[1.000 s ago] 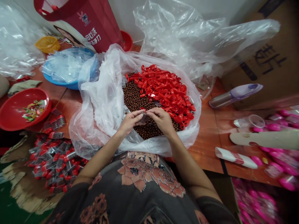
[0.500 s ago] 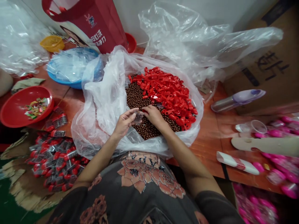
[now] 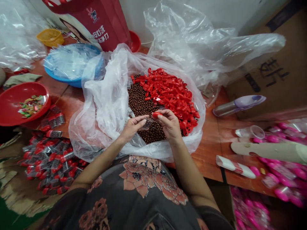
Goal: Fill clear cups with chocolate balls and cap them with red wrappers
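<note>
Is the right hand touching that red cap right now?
Touching: the head view shows the red cap pinched between the fingertips of the right hand.

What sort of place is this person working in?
Likely a small packing workshop: a plastic bag holding red plastic pieces and brown beads, a heap of small red-ended packets, and a cardboard carton beside the table.

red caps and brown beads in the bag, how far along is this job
Done, it seems: a pile of clear packets with red and dark contents on cardboard. In hand: the left hand holds a small clear packet, the right hand pinches a red cap. Still left: the big heap of red caps and brown beads.
</note>
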The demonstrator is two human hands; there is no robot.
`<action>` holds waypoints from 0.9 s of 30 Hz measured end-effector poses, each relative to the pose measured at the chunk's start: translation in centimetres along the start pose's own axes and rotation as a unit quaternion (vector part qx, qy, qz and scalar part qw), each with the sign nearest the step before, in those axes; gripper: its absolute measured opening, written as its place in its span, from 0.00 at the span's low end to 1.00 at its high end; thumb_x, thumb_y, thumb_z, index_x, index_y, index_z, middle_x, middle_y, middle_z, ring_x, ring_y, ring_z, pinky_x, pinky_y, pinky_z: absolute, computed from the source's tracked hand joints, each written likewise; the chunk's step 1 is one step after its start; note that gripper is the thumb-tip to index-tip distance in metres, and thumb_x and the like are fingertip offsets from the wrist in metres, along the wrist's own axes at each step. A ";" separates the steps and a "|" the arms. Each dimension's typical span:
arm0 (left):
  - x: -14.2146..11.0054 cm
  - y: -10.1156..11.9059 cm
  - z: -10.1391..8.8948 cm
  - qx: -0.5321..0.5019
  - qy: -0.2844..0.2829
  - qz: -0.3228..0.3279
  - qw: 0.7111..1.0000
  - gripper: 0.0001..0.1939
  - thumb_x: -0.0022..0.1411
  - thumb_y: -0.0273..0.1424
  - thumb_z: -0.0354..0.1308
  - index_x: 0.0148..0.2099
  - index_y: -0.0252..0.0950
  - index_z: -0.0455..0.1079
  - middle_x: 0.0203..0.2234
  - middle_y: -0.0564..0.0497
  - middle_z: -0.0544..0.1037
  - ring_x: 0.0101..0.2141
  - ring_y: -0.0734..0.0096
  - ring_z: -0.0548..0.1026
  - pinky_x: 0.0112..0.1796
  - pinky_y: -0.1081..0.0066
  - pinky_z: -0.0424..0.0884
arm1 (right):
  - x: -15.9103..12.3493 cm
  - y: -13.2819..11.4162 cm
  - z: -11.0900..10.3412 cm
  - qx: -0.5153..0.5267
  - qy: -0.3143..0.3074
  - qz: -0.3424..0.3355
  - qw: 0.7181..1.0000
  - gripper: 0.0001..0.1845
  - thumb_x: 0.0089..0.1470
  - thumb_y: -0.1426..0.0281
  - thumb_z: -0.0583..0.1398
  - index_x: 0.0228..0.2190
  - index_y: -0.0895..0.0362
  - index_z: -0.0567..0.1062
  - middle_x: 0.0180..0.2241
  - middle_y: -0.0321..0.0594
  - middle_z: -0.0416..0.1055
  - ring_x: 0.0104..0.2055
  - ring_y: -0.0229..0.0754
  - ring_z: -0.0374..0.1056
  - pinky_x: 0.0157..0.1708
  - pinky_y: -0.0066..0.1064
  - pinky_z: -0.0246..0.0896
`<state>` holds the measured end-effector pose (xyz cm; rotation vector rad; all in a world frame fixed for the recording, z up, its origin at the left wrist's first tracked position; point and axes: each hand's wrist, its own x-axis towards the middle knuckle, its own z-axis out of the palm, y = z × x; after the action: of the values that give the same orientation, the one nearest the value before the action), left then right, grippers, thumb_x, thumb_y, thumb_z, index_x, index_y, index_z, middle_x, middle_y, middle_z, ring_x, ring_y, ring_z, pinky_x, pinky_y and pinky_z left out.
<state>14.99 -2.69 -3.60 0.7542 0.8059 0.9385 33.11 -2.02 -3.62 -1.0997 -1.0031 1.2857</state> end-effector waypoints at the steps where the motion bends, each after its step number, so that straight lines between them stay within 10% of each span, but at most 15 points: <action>1: 0.0 -0.1 0.3 0.000 -0.003 -0.003 1.000 0.21 0.56 0.36 0.66 0.51 0.36 0.76 0.43 0.47 0.80 0.39 0.69 0.78 0.40 0.67 0.77 | -0.2 0.1 0.1 -0.007 0.015 -0.008 1.000 0.16 0.48 0.58 0.67 0.38 0.50 0.74 0.43 0.37 0.77 0.45 0.43 0.75 0.52 0.44 0.69; 21: -0.7 -0.3 2.2 0.001 0.023 0.032 0.999 0.20 0.52 0.38 0.68 0.48 0.38 0.79 0.43 0.47 0.81 0.38 0.66 0.77 0.37 0.68 0.76 | -3.4 1.4 1.7 -0.183 0.086 -0.133 0.970 0.16 0.57 0.59 0.61 0.45 0.49 0.79 0.46 0.39 0.77 0.48 0.45 0.73 0.54 0.46 0.66; 27: -0.8 -0.2 2.6 -0.020 0.038 0.041 0.998 0.22 0.52 0.34 0.69 0.49 0.35 0.77 0.39 0.48 0.81 0.36 0.73 0.76 0.39 0.74 0.71 | -2.8 1.7 0.4 -0.358 -0.033 -0.235 0.903 0.45 0.42 0.54 0.70 0.58 0.52 0.62 0.53 0.48 0.67 0.56 0.54 0.64 0.58 0.51 0.60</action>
<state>16.97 -4.04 -2.33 0.7247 0.8245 1.0596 32.25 -4.79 -5.06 -1.2393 -1.7477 0.5553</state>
